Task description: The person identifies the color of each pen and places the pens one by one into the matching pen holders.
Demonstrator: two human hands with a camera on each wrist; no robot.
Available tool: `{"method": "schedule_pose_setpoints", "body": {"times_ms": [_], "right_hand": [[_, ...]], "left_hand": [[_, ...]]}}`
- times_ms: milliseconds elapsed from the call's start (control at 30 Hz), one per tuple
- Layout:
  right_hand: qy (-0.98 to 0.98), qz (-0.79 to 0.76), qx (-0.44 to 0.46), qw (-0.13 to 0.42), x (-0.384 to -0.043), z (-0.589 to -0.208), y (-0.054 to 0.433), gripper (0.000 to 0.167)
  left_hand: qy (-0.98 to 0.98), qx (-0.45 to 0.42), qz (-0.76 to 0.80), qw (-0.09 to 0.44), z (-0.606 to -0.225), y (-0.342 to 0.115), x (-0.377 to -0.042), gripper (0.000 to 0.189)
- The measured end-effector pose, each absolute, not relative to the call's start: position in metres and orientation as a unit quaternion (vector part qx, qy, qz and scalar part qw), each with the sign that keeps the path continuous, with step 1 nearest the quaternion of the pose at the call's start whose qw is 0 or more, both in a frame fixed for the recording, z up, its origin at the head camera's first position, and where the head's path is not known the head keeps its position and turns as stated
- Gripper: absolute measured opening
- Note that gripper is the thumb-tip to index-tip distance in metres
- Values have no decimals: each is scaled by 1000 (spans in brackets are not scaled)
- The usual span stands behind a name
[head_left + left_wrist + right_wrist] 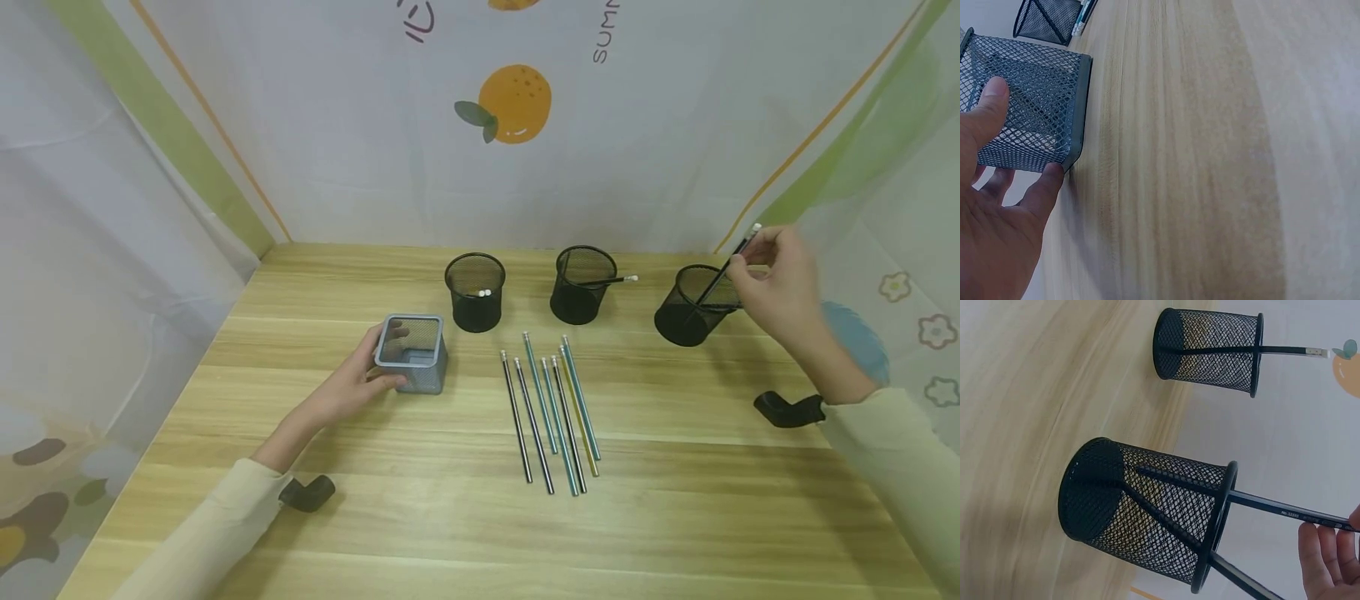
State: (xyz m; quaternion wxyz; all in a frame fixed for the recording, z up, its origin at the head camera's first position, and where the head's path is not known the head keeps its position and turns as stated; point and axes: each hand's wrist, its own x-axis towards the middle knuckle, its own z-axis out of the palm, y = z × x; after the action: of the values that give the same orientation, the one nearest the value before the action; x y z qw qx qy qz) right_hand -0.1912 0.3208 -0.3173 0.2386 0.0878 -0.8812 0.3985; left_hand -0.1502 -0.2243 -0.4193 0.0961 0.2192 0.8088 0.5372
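My left hand (341,392) grips a grey square mesh pen holder (423,381), thumb on the near side and fingers round the far side. The holder stands upright on the table. At the right, my right hand (783,283) pinches a black pencil (1285,509) near its white eraser end. The pencil's lower part slants down inside the rightmost round black mesh cup (678,323). A second dark pencil (1244,579) leans in that same cup, as the right wrist view shows.
Several black, teal and yellow pencils (558,425) lie side by side mid-table. Behind them stand a middle black mesh cup (576,308) with a pencil (609,282) leaning out, and a left cup (476,315) with white eraser ends showing. A printed curtain (337,167) hangs along the back edge.
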Motion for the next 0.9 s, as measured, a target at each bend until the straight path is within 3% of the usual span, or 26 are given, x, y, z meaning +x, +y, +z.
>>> {"method": "schedule_pose_setpoints", "body": {"times_ms": [600,900], "right_hand": [[-875,426,95,208,-186,-306,318,23],[-855,457,104,221,-176,-290,309,21]], "left_hand": [[811,214,534,102,-420,-224,-149,82],[814,211,532,100,-418,-224,-149,81]]}}
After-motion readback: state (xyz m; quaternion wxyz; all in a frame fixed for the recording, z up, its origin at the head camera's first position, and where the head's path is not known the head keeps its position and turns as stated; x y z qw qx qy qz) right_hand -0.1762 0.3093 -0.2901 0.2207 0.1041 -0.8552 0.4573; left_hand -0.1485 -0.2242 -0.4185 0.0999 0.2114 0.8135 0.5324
